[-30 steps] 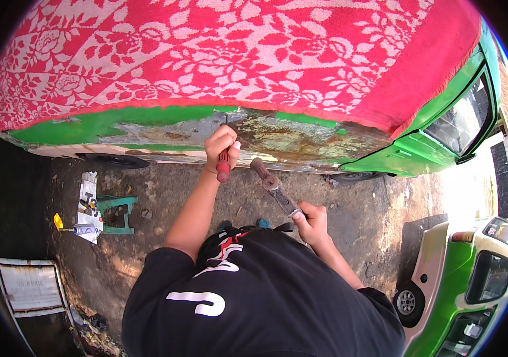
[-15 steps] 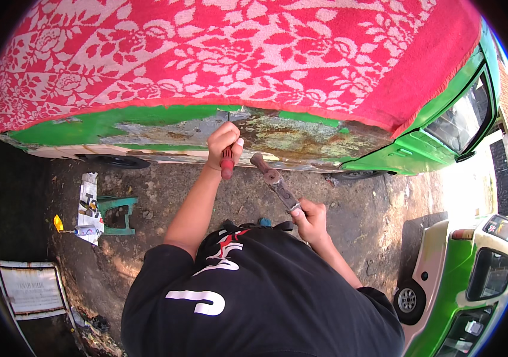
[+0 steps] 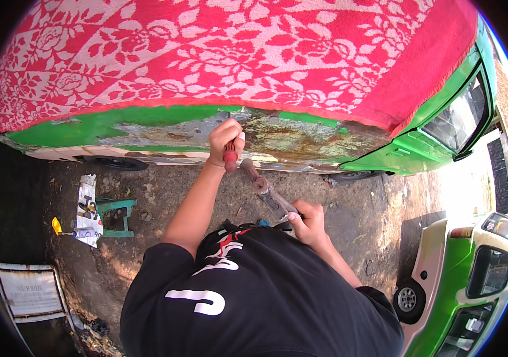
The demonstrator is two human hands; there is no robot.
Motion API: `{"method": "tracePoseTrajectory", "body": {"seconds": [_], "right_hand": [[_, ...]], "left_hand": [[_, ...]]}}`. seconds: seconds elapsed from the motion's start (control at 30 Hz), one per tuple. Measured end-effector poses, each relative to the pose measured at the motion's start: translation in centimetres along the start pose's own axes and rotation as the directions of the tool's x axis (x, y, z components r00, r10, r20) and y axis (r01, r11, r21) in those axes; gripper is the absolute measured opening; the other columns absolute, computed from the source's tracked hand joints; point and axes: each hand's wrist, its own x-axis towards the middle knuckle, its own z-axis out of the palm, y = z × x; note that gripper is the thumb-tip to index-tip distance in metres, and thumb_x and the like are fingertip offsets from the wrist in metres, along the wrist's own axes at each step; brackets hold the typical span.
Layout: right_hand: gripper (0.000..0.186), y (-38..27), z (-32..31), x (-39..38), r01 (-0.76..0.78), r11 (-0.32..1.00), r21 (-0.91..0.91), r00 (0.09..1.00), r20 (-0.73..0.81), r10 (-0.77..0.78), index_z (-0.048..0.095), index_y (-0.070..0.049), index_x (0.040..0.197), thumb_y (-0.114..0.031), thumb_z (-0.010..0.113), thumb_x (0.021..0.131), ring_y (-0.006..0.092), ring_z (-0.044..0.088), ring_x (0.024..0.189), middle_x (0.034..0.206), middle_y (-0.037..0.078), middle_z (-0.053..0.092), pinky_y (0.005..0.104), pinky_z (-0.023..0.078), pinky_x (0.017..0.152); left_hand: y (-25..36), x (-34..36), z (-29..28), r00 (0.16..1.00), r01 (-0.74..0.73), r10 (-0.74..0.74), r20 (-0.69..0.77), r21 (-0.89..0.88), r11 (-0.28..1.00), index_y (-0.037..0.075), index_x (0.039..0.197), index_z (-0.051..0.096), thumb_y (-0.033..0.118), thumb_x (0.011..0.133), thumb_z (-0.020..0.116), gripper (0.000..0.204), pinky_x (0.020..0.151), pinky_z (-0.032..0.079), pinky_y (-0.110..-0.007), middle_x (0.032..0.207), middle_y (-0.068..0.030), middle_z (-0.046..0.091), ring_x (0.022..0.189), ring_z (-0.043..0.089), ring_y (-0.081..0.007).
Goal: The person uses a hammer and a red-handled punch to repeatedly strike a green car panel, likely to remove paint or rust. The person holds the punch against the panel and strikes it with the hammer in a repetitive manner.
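My left hand (image 3: 226, 140) is closed around a red-handled screwdriver (image 3: 230, 158) against the side of a green van (image 3: 164, 134). The butt of its handle points back toward me, and its blade is hidden behind my fist. Bare, rusty metal (image 3: 301, 140) and grey patches show where the paint is gone. In my right hand (image 3: 309, 222) is a heavy, rusty metal tool (image 3: 270, 195) with a round boss partway along it; its exact kind is unclear. The far end of that tool is close beside the screwdriver's butt, with a small gap visible between them.
A red floral cloth (image 3: 236, 53) covers the van's top. To the left, a green plastic stool (image 3: 124, 218) stands beside a printed sheet (image 3: 87, 205) and a spray can (image 3: 83, 232). A framed sign (image 3: 30, 290) is at lower left. Another green-and-white van (image 3: 456, 279) stands at right.
The rusty tool has shifted left, bringing its end closer to the screwdriver's butt. My left hand and the screwdriver have moved only slightly.
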Motion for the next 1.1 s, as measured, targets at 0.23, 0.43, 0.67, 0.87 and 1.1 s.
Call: {"method": "tracePoseTrajectory", "body": {"seconds": [0.23,0.43,0.67,0.87,1.1], "right_hand": [[0.04,0.1,1.0,1.2,-0.009,0.981,-0.196,1.0,0.017,0.012,0.059,-0.003,0.071,-0.038,0.066,0.088,0.0347,0.055,0.053,0.057,0.014,0.053,0.0426,0.042,0.052],[0.038,0.4,0.4,-0.1,-0.089,0.996,0.003,0.995,-0.045,0.089,0.061,-0.002,0.074,-0.036,0.065,0.09,0.0328,0.054,0.051,0.058,0.015,0.053,0.0392,0.042,0.051],[0.038,0.4,0.7,-0.8,-0.056,0.998,-0.024,0.998,-0.031,0.055,0.061,-0.001,0.072,-0.033,0.062,0.091,0.0226,0.056,0.049,0.055,0.009,0.055,0.0339,0.042,0.049],[0.039,0.2,0.8,-0.9,-0.054,0.998,-0.024,0.998,-0.037,0.054,0.061,0.0,0.072,-0.033,0.06,0.093,0.0183,0.056,0.048,0.053,0.007,0.054,0.032,0.042,0.048],[0.032,0.6,0.5,-0.9,-0.16,0.987,-0.007,0.987,-0.016,0.16,0.064,-0.002,0.075,-0.031,0.067,0.088,0.0315,0.057,0.052,0.06,0.014,0.058,0.037,0.043,0.051]], "left_hand": [[0.1,0.3,0.1,1.0,-0.009,0.009,0.0,0.003,1.0,-0.001,0.065,0.042,-0.001,0.078,0.059,0.022,0.051,0.039,-0.031,0.067,-0.0101,0.047,0.054,0.045,-0.0222],[0.5,-0.3,-0.2,1.0,0.002,-0.002,-0.015,0.016,1.0,-0.001,0.065,0.041,0.004,0.083,0.058,0.025,0.051,0.039,-0.032,0.067,-0.0101,0.047,0.055,0.046,-0.0231],[0.2,-1.0,0.0,1.0,-0.019,0.019,-0.006,-0.005,1.0,-0.001,0.066,0.041,0.003,0.08,0.058,0.023,0.052,0.04,-0.032,0.069,-0.0105,0.047,0.056,0.046,-0.0227],[0.2,-0.1,-0.1,1.0,-0.02,0.02,-0.001,-0.001,1.0,-0.001,0.065,0.041,-0.001,0.078,0.057,0.021,0.052,0.04,-0.031,0.069,-0.0104,0.047,0.055,0.045,-0.0225],[0.3,0.1,0.0,1.0,-0.008,0.008,-0.002,-0.003,1.0,-0.002,0.065,0.04,-0.001,0.077,0.058,0.021,0.051,0.039,-0.031,0.068,-0.0103,0.047,0.055,0.045,-0.0221]]}}
